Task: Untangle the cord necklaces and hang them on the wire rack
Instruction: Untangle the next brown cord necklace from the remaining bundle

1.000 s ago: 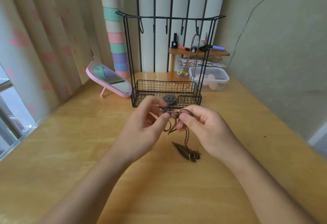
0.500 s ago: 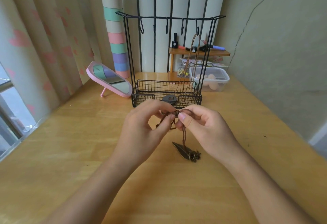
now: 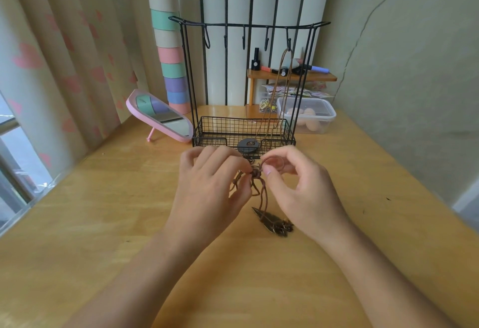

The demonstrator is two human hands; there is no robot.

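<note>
Cord tangle (image 3: 256, 174) btwn L hand (image 3: 210, 187) & R hand (image 3: 300, 190)

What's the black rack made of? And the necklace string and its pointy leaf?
The wire rack looks like thin metal wire coated matte black: stiff slim bars and a fine grid. The cord seems brown leather or waxed string; it bends into soft loops and knots. The leaf pendant is probably metal with a dull bronze finish, dark with a faint sheen.
</note>
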